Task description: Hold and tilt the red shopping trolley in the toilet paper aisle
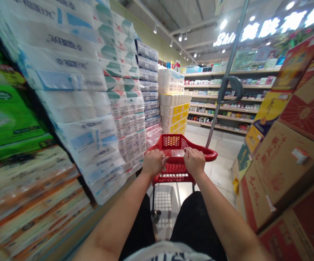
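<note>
A red plastic shopping cart (174,168) stands right in front of my legs. My left hand (154,162) is closed round the left part of its handle (210,156). Toward the right of the same handle, my right hand (194,160) is wrapped over it with the knuckles up. A pale, shiny strip shows on the handle between the two hands. Red mesh forms the basket, and I cannot make out anything lying in it. One dark wheel is visible low on the left, over the floor.
Tall stacks of wrapped tissue packs (75,65) line the left side. Cardboard cartons (284,159) are piled on the right. A slanted metal pole (229,72) rises just right of the cart. Shelves of small boxes (227,87) stand ahead, beyond a pale tiled floor (222,145).
</note>
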Demonstrator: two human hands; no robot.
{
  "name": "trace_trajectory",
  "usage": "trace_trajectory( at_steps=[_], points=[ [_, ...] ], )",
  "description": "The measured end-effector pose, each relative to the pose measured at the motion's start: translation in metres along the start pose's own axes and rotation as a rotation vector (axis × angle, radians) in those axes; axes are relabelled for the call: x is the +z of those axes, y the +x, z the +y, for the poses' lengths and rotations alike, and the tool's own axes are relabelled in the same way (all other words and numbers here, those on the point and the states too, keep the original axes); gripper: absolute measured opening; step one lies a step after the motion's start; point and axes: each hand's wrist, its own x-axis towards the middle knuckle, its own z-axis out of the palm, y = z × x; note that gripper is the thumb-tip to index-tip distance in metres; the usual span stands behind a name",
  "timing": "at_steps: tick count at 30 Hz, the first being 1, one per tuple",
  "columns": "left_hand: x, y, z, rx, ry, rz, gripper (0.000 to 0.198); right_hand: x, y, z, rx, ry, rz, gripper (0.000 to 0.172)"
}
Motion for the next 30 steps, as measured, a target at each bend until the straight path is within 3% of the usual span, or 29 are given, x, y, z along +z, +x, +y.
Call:
trace_trajectory(
  at_steps=[7,11,15,19,24,26,30],
  points=[
    [0.003,0.008,0.0,-0.061,-0.015,-0.121,0.062,-0.002,-0.002,-0.003,0.021,0.004,-0.032,0.033],
    [0.0,0.004,-0.002,0.001,-0.064,-0.056,0.058,-0.006,0.001,-0.004,0.069,0.02,-0.105,0.034],
    [0.001,-0.001,-0.002,0.0,-0.194,-0.002,0.054,-0.021,0.021,-0.018,0.13,0.059,-0.28,0.03],
    [0.005,0.003,-0.005,-0.042,-0.49,0.219,0.058,-0.033,0.036,-0.059,-0.081,0.235,-0.344,0.036],
    [0.01,0.002,-0.013,-0.206,-0.787,0.496,0.058,-0.019,0.017,-0.104,-0.34,0.264,-0.406,0.051],
    [0.014,-0.004,-0.018,-0.239,-0.767,0.511,0.057,-0.011,0.009,-0.111,-0.348,0.209,-0.388,0.048],
    [0.027,-0.022,-0.028,-0.136,-0.634,0.369,0.053,-0.007,0.02,-0.104,-0.283,0.307,-0.43,0.026]
  ],
)
